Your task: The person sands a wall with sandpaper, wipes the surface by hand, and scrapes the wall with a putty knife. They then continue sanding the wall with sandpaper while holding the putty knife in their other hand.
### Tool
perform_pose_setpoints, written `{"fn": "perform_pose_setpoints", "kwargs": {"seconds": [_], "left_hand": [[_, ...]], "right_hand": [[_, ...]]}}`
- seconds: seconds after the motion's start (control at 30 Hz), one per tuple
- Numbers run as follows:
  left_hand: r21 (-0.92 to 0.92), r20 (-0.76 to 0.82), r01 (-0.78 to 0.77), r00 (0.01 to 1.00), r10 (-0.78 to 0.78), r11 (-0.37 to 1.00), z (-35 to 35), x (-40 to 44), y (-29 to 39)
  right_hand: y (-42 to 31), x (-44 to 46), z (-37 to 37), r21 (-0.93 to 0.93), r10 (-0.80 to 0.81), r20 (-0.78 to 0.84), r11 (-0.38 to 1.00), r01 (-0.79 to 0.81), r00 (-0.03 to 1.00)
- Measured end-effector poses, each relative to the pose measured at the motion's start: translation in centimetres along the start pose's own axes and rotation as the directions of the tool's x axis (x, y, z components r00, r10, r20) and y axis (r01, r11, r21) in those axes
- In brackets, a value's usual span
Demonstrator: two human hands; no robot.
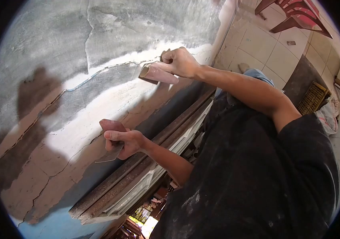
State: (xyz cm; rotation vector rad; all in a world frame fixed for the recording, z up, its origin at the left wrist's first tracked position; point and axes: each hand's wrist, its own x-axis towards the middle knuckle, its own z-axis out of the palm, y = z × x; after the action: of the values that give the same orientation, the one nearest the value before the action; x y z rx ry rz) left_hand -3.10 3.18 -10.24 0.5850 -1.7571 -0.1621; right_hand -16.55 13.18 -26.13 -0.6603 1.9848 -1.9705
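My right hand (184, 63) is closed, at the wall (118, 26) beside a long crack. A curled piece of reddish sandpaper (160, 75) hangs from its fingers, with a tan inner edge showing. Lower down, my left hand (128, 142) grips a reddish-brown piece (112, 125) that looks like sandpaper, held a little off the wall. Below those fingers a thin greyish edge shows; its kind I cannot make out. Pale, whitish patches (94, 115) lie on the grey plaster along the crack.
Brown wooden beams (126, 179) run along the wall's foot beside my body. Floor tiles (257, 51) lie at upper right, with a red plastic chair (299, 18). A yellow crate (313, 97) and a whitish bag (329, 115) stand at the right. More cracks cross the lower wall.
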Motion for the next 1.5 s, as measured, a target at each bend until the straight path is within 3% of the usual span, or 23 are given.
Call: {"fn": "perform_pose_setpoints", "kwargs": {"seconds": [0.1, 0.13, 0.23, 0.27, 0.37, 0.4, 0.5, 0.53, 0.63, 0.67, 0.8, 0.9, 0.93, 1.07, 1.2, 1.33, 1.43, 1.5], "left_hand": [[-0.014, -0.003, -0.024, 1.0, 0.024, 1.0, 0.1, 0.0, -0.5], [0.003, 0.009, -0.033, 0.999, 0.033, 0.999, -0.1, -0.1, -0.5], [0.018, 0.018, -0.051, 0.999, 0.051, 0.999, 0.1, -0.1, -0.3], [0.017, 0.028, -0.047, 0.999, 0.047, 0.999, -0.1, -0.1, -0.4], [0.036, 0.024, -0.067, 0.998, 0.067, 0.997, 0.1, -0.1, 0.0], [0.05, 0.025, -0.08, 0.997, 0.079, 0.996, 0.2, -0.1, 0.1], [0.028, 0.021, -0.094, 0.995, 0.094, 0.995, 0.2, 0.0, -0.4], [0.018, 0.024, -0.086, 0.996, 0.086, 0.996, 0.3, -0.1, -0.2], [-0.001, 0.031, -0.084, 0.996, 0.084, 0.996, 0.2, 0.0, 0.2], [-0.005, 0.028, -0.097, 0.995, 0.097, 0.995, 0.3, 0.0, 0.2], [0.019, 0.027, -0.071, 0.997, 0.07, 0.997, 0.4, -0.1, 0.3], [-0.033, 0.05, -0.088, 0.995, 0.089, 0.996, 0.3, -0.1, 0.3], [-0.024, 0.05, -0.089, 0.995, 0.091, 0.996, 0.2, 0.0, 0.4], [-0.041, 0.031, -0.083, 0.996, 0.085, 0.996, 0.7, -0.1, 0.4], [0.003, 0.016, -0.075, 0.997, 0.075, 0.997, 0.3, 0.0, -0.3], [-0.077, 0.08, -0.004, 0.997, 0.01, 0.997, -0.1, -0.1, -0.7], [-0.125, 0.07, -0.006, 0.997, 0.014, 0.992, 0.3, -0.1, -0.7], [-0.086, 0.043, 0.011, 0.999, -0.007, 0.996, 0.3, -0.3, -0.3]], "right_hand": [[-2.7, 0.0, -0.3, 0.117, -0.011, -0.045, 0.993, 0.016, 0.999], [-3.3, 0.3, 0.1, 0.166, -0.119, -0.149, 0.976, 0.144, 0.982], [-3.2, 0.8, 0.2, 0.119, -0.031, -0.021, 0.992, 0.033, 0.999], [-3.1, 0.6, -0.3, 0.067, 0.115, 0.06, 0.991, -0.119, 0.992], [-1.7, -0.1, -0.3, 0.06, 0.008, -0.038, 0.998, -0.005, 0.999], [-1.5, -0.3, 0.3, 0.11, -0.091, -0.144, 0.988, 0.107, 0.985], [-5.1, 0.5, -0.5, 0.147, -0.004, -0.043, 0.989, 0.01, 0.999], [-4.5, 0.6, 0.1, 0.222, -0.04, -0.071, 0.974, 0.054, 0.997], [-1.7, 0.1, -0.7, -0.073, 0.085, 0.037, 0.994, -0.082, 0.996], [-1.2, -0.2, -1.0, -0.001, 0.108, 0.03, 0.994, -0.108, 0.994], [-2.4, 0.4, 0.3, 0.099, -0.076, -0.109, 0.991, 0.087, 0.991], [-2.3, 0.5, 0.3, 0.139, -0.026, -0.064, 0.99, 0.035, 0.998], [-1.6, 0.3, -0.1, 0.019, 0.018, -0.015, 1.0, -0.017, 1.0], [-1.4, -0.2, -0.1, 0.172, -0.03, -0.123, 0.984, 0.051, 0.992], [-3.8, 0.8, 0.2, 0.265, -0.022, -0.027, 0.964, 0.028, 0.999], [-0.6, -0.1, -0.9, 0.059, 0.053, 0.011, 0.997, -0.054, 0.999], [-1.2, 0.4, 0.2, 0.217, -0.12, -0.091, 0.967, 0.137, 0.989], [-3.8, 1.0, -0.1, 0.237, -0.097, -0.078, 0.965, 0.113, 0.992]]}}
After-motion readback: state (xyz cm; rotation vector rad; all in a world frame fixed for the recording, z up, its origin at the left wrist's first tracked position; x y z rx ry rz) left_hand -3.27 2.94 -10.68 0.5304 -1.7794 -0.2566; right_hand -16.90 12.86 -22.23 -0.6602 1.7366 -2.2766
